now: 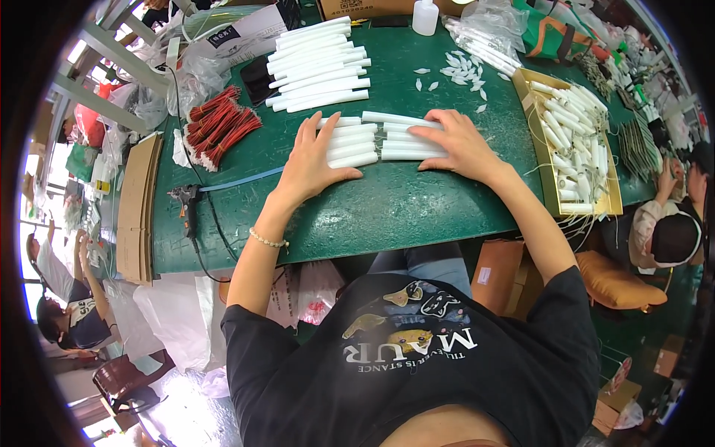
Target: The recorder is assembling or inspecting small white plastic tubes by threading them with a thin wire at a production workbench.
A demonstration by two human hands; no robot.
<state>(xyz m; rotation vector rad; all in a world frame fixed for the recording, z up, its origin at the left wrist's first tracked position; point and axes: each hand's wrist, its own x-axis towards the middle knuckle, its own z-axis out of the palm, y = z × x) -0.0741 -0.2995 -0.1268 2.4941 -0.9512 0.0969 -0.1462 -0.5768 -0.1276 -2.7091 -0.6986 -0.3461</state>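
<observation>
Two short rows of white tubes lie side by side on the green table in front of me, with a narrow gap between their inner ends. My left hand [307, 164] spans the left row of tubes [353, 147], its fingers at the far side and its thumb at the near side. My right hand [469, 149] clasps the right row of tubes [410, 147] likewise, fingertips over the far tubes and thumb by the nearest. Its farthest tube slants a little. Behind the left row lies a larger stack of white tubes [316, 67].
Bundled red wires [220, 128] and a black glue gun [188, 205] with its cable lie left. Small pale leaf-shaped pieces [463, 71] are scattered behind; a white bottle [425, 18] stands at the back. A yellow box [550, 171] of wired white tubes is right. Other people sit both sides.
</observation>
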